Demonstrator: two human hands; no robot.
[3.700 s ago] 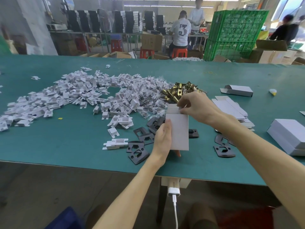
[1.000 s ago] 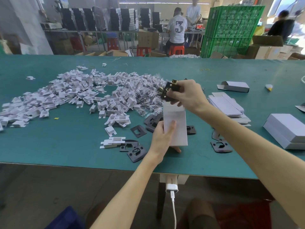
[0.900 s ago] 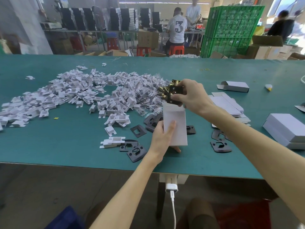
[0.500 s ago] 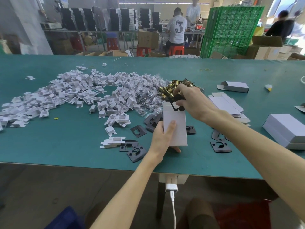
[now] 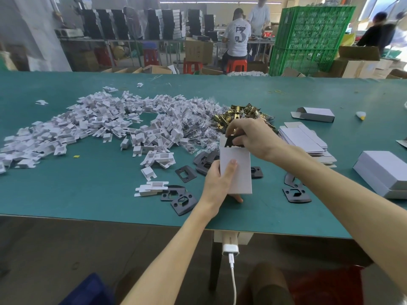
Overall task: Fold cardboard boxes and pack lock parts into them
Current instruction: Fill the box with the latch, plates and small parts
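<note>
My left hand [image 5: 217, 181] grips a small white cardboard box [image 5: 237, 170] upright above the green table, thumb on its front face. My right hand [image 5: 251, 137] pinches a black lock plate [image 5: 231, 142] that sits partly inside the box's open top. Brass latch parts [image 5: 240, 116] lie piled just behind my right hand. More black plates [image 5: 182, 200] lie flat around the box, left and right. A stack of flat white box blanks [image 5: 304, 139] sits to the right.
A wide heap of white plastic inserts [image 5: 99, 126] and bagged screws [image 5: 198, 133] covers the table's left and middle. Folded white boxes [image 5: 385, 172] stand at the right edge, another [image 5: 315, 114] lies further back. People work at benches behind; a green crate stack [image 5: 308, 38].
My right hand picked lock parts from the brass pile and lowered a black plate into the box's open top. My left hand kept holding the box in place.
</note>
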